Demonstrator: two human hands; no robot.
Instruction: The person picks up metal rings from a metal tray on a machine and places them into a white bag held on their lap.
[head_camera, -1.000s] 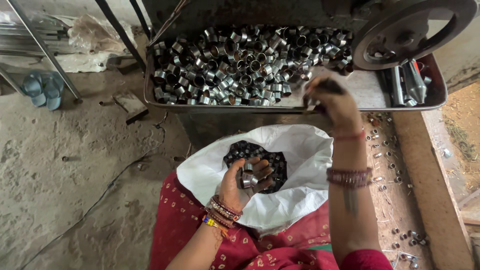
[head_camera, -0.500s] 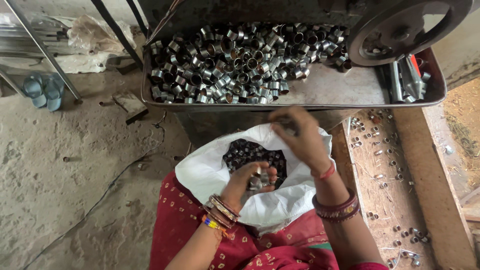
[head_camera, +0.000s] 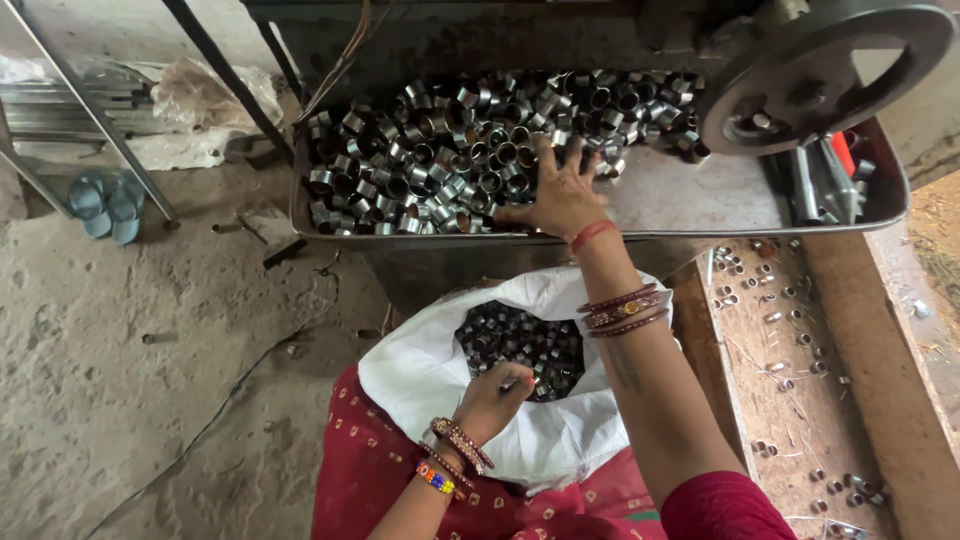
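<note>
So your right hand (head_camera: 560, 195) is spread flat, fingers wide, on the shiny metal rings (head_camera: 450, 150) in the steel tray (head_camera: 700, 200), gripping nothing. Your left hand (head_camera: 495, 395) curls loosely at the white sack (head_camera: 420, 370) of dark rings (head_camera: 520, 340); can't tell if it holds any.

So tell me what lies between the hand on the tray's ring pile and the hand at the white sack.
In the head view, between the right hand and the left hand lie the metal tray front rim and the sack mouth full of dark rings.
</note>
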